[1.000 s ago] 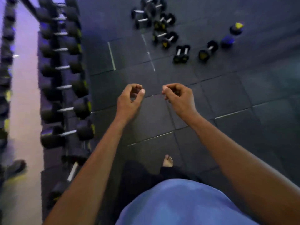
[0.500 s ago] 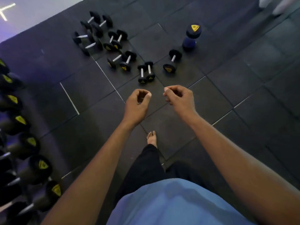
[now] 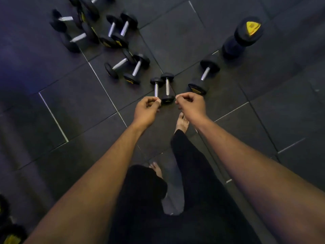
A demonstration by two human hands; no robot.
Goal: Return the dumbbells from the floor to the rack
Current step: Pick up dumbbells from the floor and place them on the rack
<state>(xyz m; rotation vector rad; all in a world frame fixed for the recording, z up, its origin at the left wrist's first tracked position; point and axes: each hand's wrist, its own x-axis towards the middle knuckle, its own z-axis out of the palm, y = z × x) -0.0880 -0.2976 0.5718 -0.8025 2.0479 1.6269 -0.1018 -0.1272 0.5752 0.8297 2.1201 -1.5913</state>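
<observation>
Several black dumbbells with silver handles lie on the dark rubber floor. Two small dumbbells (image 3: pixel 167 85) lie side by side just beyond my hands. A medium dumbbell (image 3: pixel 204 74) lies to their right, and a big dumbbell (image 3: pixel 246 34) stands on end at the far right. More dumbbells (image 3: pixel 121 30) lie scattered at the upper left. My left hand (image 3: pixel 146 110) and my right hand (image 3: pixel 191 104) are held out with fingers curled closed and nothing in them. My left hand overlaps the near end of one small dumbbell; I cannot tell whether it touches it.
Yellow-marked ends of racked dumbbells (image 3: pixel 8 233) show at the bottom left corner. My bare feet (image 3: pixel 182 122) stand on the floor tiles just behind the small pair. Bare floor tiles lie to the right and left.
The view has swung away from the rack and closed in on the floor dumbbells. Both hands kept their curled posture and now hover at the two small dumbbells.
</observation>
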